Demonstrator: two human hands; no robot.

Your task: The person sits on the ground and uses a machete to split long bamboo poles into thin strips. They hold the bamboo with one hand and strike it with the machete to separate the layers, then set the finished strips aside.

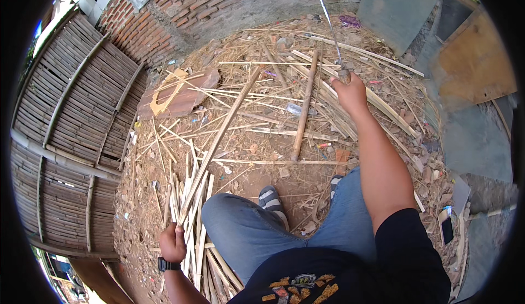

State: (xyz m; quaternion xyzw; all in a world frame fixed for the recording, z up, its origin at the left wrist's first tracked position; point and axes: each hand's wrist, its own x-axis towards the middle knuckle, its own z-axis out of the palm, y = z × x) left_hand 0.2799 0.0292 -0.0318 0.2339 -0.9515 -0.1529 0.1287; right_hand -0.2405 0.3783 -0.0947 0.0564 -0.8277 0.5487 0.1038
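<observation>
My left hand, with a dark watch on its wrist, is closed around the lower end of a long bamboo strip. That strip slants up and away to the right, over the littered ground. Raised at the right, my right hand grips the handle of a machete, whose narrow blade points up and away from me. The blade is apart from the strip. Beside my left hand and left knee lies a pile of pale split bamboo strips. A brown pole lies on the ground ahead of my feet.
A bamboo slat fence stands at the left and a brick wall at the back. Grey sheets and a brown panel lean at the right. A phone and a plastic bottle lie on the ground.
</observation>
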